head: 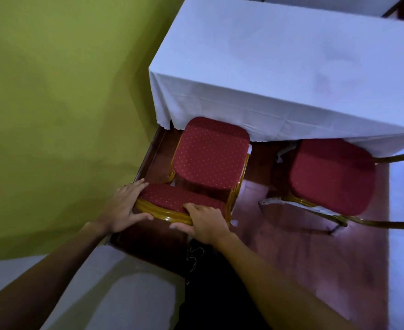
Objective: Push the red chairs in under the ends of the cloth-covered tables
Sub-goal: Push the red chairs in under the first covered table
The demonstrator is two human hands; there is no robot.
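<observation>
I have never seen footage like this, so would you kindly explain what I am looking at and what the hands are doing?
There is no machine here: a person wears a camera on the head, looking down at their own two bare hands. The left hand and right hand grip the gold-framed top of a red chair's backrest. Its seat sits partly under the end of a table covered with a white cloth. A second red chair stands to the right, also partly under the cloth. A green wall is on the left. Nothing visible lies on the cloth.
</observation>
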